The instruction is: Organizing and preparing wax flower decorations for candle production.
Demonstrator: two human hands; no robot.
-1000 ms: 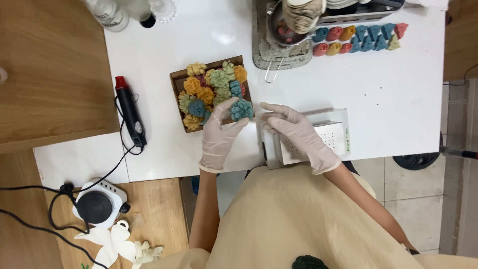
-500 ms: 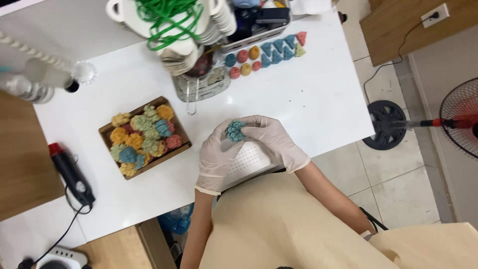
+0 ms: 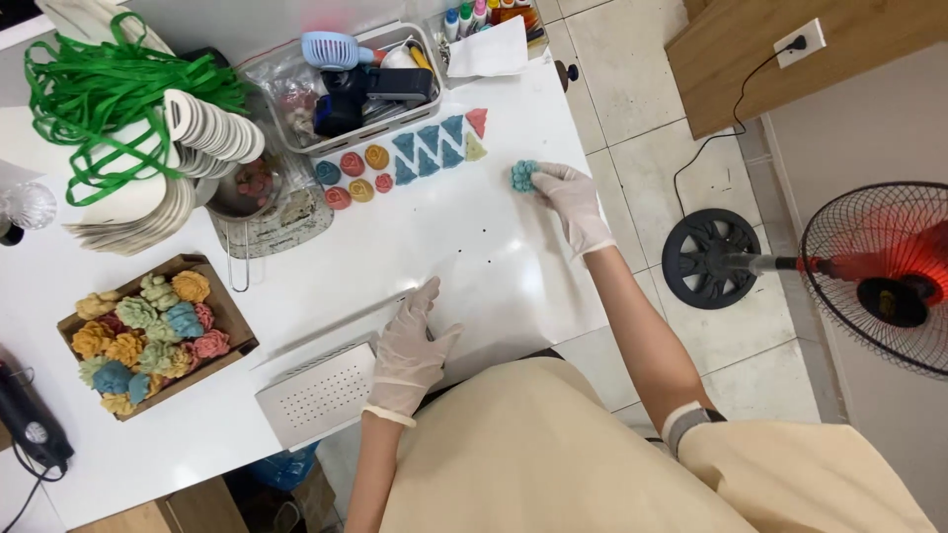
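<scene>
So the right hand (image 3: 573, 202) is stretched way out, fingers pinched on a teal flower (image 3: 523, 176) just above the table (image 3: 474, 247), near the triangles (image 3: 439, 146). Left hand (image 3: 410, 350) lies flat, fingers spread, on the white box (image 3: 316, 395), probably for balance.

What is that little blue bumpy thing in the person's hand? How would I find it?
Start at the white table and go to its far right edge, past the row of blue triangle shapes. There the gloved right hand pinches a small teal flower-shaped piece. Unlike the many-coloured flowers in the cardboard box on the left, it sits alone, held by fingertips.
</scene>
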